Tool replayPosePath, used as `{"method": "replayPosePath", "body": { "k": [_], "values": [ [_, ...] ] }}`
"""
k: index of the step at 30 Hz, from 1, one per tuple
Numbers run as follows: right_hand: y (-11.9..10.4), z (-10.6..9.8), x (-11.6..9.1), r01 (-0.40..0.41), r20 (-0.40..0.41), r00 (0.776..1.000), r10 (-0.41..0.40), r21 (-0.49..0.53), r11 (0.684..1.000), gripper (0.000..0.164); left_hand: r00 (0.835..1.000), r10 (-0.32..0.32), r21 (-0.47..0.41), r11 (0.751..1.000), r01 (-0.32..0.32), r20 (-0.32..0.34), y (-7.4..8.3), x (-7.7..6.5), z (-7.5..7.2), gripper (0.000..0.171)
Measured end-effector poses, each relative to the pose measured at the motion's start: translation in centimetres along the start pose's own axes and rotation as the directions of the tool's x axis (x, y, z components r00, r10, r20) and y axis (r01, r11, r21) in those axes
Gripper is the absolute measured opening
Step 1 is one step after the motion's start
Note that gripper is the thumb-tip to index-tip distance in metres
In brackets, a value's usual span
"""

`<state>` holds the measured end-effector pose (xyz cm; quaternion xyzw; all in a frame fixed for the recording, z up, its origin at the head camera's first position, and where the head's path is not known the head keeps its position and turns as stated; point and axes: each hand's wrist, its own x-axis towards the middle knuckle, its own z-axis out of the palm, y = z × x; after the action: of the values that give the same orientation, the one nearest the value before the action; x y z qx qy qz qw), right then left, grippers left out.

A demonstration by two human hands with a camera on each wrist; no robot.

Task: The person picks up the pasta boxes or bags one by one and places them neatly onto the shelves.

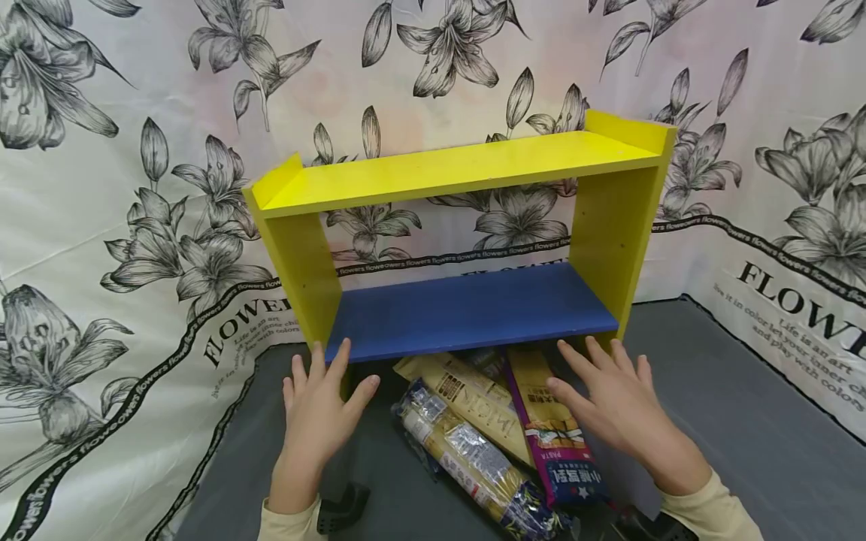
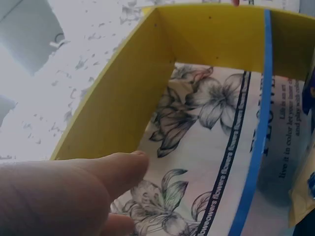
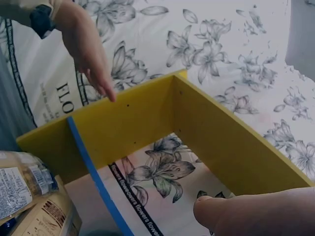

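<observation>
A yellow shelf unit (image 1: 460,171) with a blue lower board (image 1: 473,309) stands in front of me. At the left end of the board my left hand (image 1: 319,421) has its fingers spread and holds nothing. My right hand (image 1: 619,402) is near the right end, fingers likewise extended, beside a purple and yellow pasta packet (image 1: 558,439). Between the hands lie a clear-wrapped pack of noodles (image 1: 467,458) and a beige packet (image 1: 467,394), their far ends reaching toward the space under the blue board. In the right wrist view the left hand (image 3: 88,54) is beside the yellow side panel.
A dark grey cloth (image 1: 744,376) covers the tabletop. Behind and at both sides hangs a white floral curtain (image 1: 169,83) with printed lettering. Dark wrist straps show at both cuffs, the left strap (image 1: 343,509) being clearer.
</observation>
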<state>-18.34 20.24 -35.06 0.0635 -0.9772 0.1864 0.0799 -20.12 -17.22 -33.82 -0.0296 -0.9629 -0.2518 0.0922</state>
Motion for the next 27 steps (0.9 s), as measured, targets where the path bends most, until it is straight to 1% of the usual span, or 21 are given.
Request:
{"method": "replayPosePath", "body": {
  "k": [3, 8, 12, 15, 17, 18, 20, 21, 24, 25, 27],
  "values": [
    [0.0, 0.1, 0.0, 0.006, -0.004, 1.000, -0.006, 0.002, 1.000, 0.076, 0.999, -0.008, -0.017, 1.000, 0.007, -0.051, -0.2, 0.4, -0.4, 0.080],
    [-0.2, 0.3, 0.0, 0.018, -0.007, 1.000, -0.018, 0.005, 1.000, 0.074, 0.991, -0.017, -0.051, 0.999, 0.010, -0.134, -0.9, 1.5, -0.6, 0.081],
    [-0.1, 0.5, -0.1, 0.022, -0.014, 1.000, -0.022, 0.005, 1.000, 0.073, 0.983, -0.044, -0.099, 0.995, 0.026, -0.177, -1.8, 2.5, -0.4, 0.086],
    [-0.1, 0.5, -0.2, 0.020, -0.023, 1.000, -0.020, 0.008, 1.000, 0.071, 0.977, -0.069, -0.144, 0.989, 0.040, -0.203, -2.2, 3.6, 0.0, 0.090],
    [-0.1, 0.5, -0.2, 0.018, -0.026, 0.999, -0.018, 0.014, 1.000, 0.071, 0.970, -0.071, -0.168, 0.985, 0.033, -0.230, -2.5, 4.3, 0.2, 0.092],
    [-0.1, 0.5, -0.3, 0.017, -0.028, 0.999, -0.017, 0.016, 1.000, 0.070, 0.965, -0.065, -0.183, 0.983, 0.018, -0.253, -2.6, 4.7, 0.4, 0.092],
    [-0.1, 0.5, -0.3, 0.018, -0.032, 0.999, -0.018, 0.017, 1.000, 0.070, 0.946, -0.043, -0.216, 0.976, -0.029, -0.320, -2.7, 5.3, 0.7, 0.091],
    [-0.1, 0.5, -0.4, 0.017, -0.031, 0.999, -0.016, 0.020, 1.000, 0.070, 0.933, -0.030, -0.234, 0.970, -0.059, -0.358, -2.8, 5.5, 0.8, 0.091],
    [-0.1, 0.5, -0.5, 0.014, -0.023, 1.000, -0.013, 0.032, 0.999, 0.071, 0.872, 0.005, -0.284, 0.944, -0.165, -0.490, -3.2, 5.9, 1.0, 0.089],
    [-0.2, 0.4, -0.5, 0.014, -0.023, 1.000, -0.013, 0.035, 0.999, 0.072, 0.854, 0.009, -0.297, 0.936, -0.190, -0.519, -3.2, 6.0, 1.0, 0.089],
    [-0.1, 0.3, -0.5, 0.011, -0.023, 1.000, -0.010, 0.039, 0.999, 0.071, 0.832, 0.008, -0.321, 0.921, -0.223, -0.555, -3.4, 6.3, 1.0, 0.089]
  ]
}}
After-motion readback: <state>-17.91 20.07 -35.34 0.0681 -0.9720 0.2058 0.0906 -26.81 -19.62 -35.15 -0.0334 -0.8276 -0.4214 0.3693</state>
